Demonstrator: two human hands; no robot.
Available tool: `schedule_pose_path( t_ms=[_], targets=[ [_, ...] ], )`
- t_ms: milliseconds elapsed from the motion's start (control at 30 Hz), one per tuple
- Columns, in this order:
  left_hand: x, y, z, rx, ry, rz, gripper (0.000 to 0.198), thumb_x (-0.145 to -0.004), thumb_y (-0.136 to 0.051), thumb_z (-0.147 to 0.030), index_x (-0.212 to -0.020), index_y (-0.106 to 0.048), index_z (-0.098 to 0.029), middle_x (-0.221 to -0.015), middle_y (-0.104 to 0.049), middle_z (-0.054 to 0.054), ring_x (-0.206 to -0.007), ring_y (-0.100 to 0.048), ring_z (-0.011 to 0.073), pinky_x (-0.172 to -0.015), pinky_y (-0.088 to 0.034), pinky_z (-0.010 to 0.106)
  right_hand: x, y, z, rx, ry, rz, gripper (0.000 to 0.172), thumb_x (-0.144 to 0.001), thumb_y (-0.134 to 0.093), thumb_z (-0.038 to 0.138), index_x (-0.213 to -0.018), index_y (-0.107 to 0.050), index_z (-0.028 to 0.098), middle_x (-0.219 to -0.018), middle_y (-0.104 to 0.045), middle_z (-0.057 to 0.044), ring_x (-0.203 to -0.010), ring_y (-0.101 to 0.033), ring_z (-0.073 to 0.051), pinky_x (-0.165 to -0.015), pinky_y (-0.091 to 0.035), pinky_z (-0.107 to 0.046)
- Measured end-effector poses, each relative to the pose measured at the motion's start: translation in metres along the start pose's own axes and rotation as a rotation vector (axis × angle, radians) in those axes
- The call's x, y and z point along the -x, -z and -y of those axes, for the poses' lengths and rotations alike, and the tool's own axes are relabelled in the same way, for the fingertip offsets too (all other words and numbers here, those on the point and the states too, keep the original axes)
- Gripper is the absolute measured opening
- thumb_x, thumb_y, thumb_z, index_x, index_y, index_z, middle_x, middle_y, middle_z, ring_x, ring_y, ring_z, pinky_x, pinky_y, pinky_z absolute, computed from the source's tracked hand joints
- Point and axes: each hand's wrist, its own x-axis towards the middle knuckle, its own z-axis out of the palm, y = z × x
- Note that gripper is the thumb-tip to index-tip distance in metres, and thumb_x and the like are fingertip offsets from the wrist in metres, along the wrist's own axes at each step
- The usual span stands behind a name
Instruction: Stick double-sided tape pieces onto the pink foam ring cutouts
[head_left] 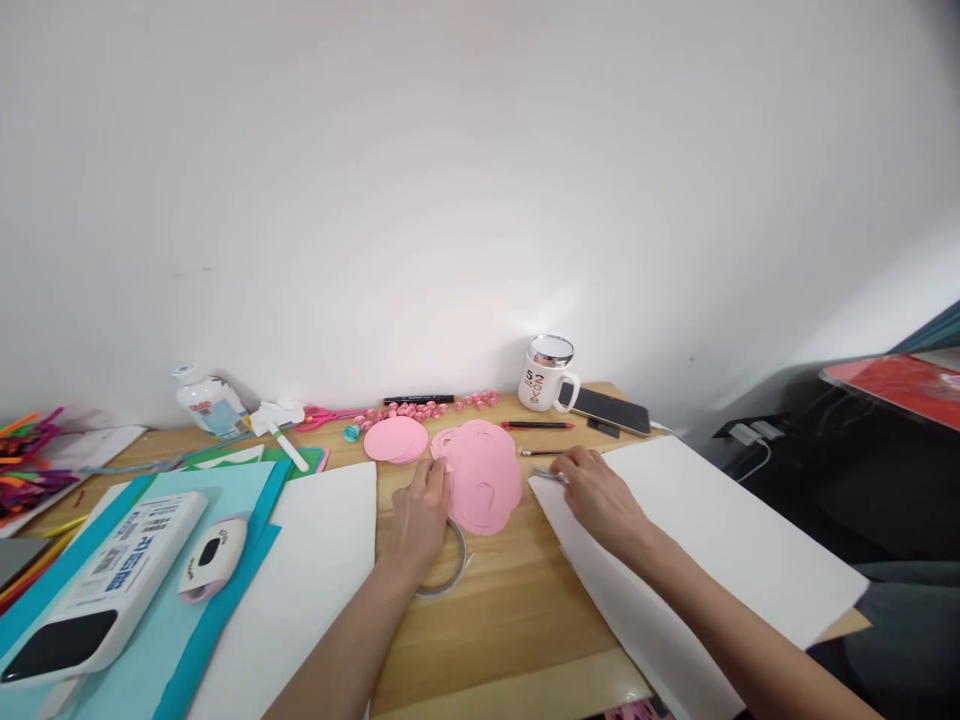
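Near the middle of the table, pink paper cutouts (487, 480) with wavy edges lie in a loose stack. My left hand (424, 510) is closed at their left edge, its fingers curled against the paper and its fingertips hidden. Partly under that hand and wrist lies a grey ring (459, 570), like a tape roll. My right hand (600, 497) is closed over the corner of a large white sheet (720, 530). A small grey, metallic-looking thing (551, 476) sticks out from its fingers; its kind is not clear. Pink paper circles (396, 440) lie behind my left hand.
A white mug (546, 385), a phone (611, 410), a red pencil (536, 425) and a thin brush (551, 453) lie toward the wall. Pink beads (424, 410) and pink scissors (322, 417) are left of them. A white boxy device (112, 580) rests on blue paper at left.
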Motion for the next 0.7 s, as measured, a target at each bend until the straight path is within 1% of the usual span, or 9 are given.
schedule_pose_path(
  t_ms=[67,133,200,267,367,400,533,633,700],
  targets=[
    [0.002,-0.004,0.001,-0.063,-0.022,0.024,0.028,-0.086,-0.037,-0.011,-0.107,-0.055,-0.016,-0.100,-0.062,0.010,-0.078,-0.062,0.0205,-0.054,-0.046,0.028,0.000,0.001,-0.014,0.073,-0.071,0.059,0.035,-0.072,-0.037,-0.003,-0.096,-0.059,0.011,-0.098,-0.054,-0.014,-0.091,-0.052,-0.025,-0.073,-0.039,-0.031],
    [0.003,-0.007,0.002,-0.084,-0.083,0.051,0.031,-0.085,-0.036,-0.009,-0.110,-0.052,-0.016,-0.103,-0.060,0.010,-0.084,-0.061,0.0209,-0.053,-0.046,0.027,0.001,0.000,-0.020,0.071,-0.079,0.110,0.035,-0.074,-0.036,-0.001,-0.098,-0.059,0.012,-0.099,-0.054,-0.014,-0.091,-0.053,-0.024,-0.074,-0.039,-0.029],
    [0.003,-0.009,0.003,-0.067,-0.111,0.034,0.031,-0.085,-0.036,-0.009,-0.112,-0.051,-0.016,-0.103,-0.059,0.011,-0.090,-0.060,0.0213,-0.055,-0.047,0.027,0.003,-0.001,-0.022,0.036,-0.058,0.140,0.035,-0.076,-0.037,0.001,-0.102,-0.057,0.013,-0.103,-0.053,-0.013,-0.091,-0.055,-0.022,-0.074,-0.039,-0.028],
    [0.002,-0.010,0.004,-0.026,-0.097,-0.020,0.029,-0.086,-0.036,-0.011,-0.110,-0.052,-0.017,-0.102,-0.060,0.011,-0.091,-0.059,0.0212,-0.060,-0.049,0.028,0.003,-0.002,-0.024,0.010,-0.043,0.150,0.038,-0.075,-0.037,0.001,-0.105,-0.056,0.015,-0.108,-0.051,-0.012,-0.089,-0.056,-0.020,-0.072,-0.039,-0.026],
    [0.000,-0.009,0.003,0.050,-0.095,-0.058,0.024,-0.088,-0.036,-0.016,-0.104,-0.054,-0.017,-0.095,-0.061,0.008,-0.084,-0.061,0.0194,-0.065,-0.050,0.029,0.002,-0.005,-0.031,0.013,-0.041,0.134,0.045,-0.071,-0.039,-0.003,-0.109,-0.055,0.017,-0.111,-0.048,-0.012,-0.086,-0.057,-0.019,-0.072,-0.038,-0.027],
    [0.000,-0.008,0.003,0.079,-0.097,-0.066,0.023,-0.088,-0.036,-0.017,-0.103,-0.054,-0.018,-0.093,-0.061,0.008,-0.082,-0.061,0.0187,-0.066,-0.050,0.029,0.002,-0.006,-0.035,0.016,-0.042,0.125,0.045,-0.071,-0.040,-0.002,-0.109,-0.055,0.016,-0.110,-0.048,-0.013,-0.085,-0.057,-0.019,-0.071,-0.038,-0.027],
    [-0.002,-0.007,0.004,0.159,-0.115,-0.101,0.023,-0.088,-0.036,-0.018,-0.101,-0.054,-0.017,-0.090,-0.061,0.008,-0.081,-0.061,0.0184,-0.069,-0.050,0.030,-0.002,-0.012,-0.049,-0.013,-0.050,0.092,0.034,-0.077,-0.042,0.005,-0.105,-0.058,0.015,-0.103,-0.051,-0.014,-0.082,-0.058,-0.021,-0.071,-0.040,-0.030],
    [-0.002,-0.006,0.005,0.185,-0.125,-0.110,0.023,-0.088,-0.036,-0.017,-0.101,-0.055,-0.017,-0.091,-0.061,0.009,-0.081,-0.061,0.0183,-0.068,-0.050,0.029,-0.002,-0.013,-0.052,-0.098,-0.069,0.052,0.034,-0.076,-0.042,0.005,-0.103,-0.060,0.017,-0.100,-0.052,-0.012,-0.085,-0.057,-0.021,-0.074,-0.040,-0.032],
    [-0.002,-0.005,0.005,0.216,-0.115,-0.120,0.023,-0.087,-0.036,-0.017,-0.100,-0.055,-0.017,-0.091,-0.061,0.009,-0.079,-0.061,0.0179,-0.068,-0.050,0.029,0.001,-0.007,-0.047,-0.228,-0.099,-0.007,0.034,-0.077,-0.041,0.007,-0.103,-0.060,0.018,-0.101,-0.052,-0.011,-0.086,-0.056,-0.021,-0.077,-0.041,-0.035]
  ],
)
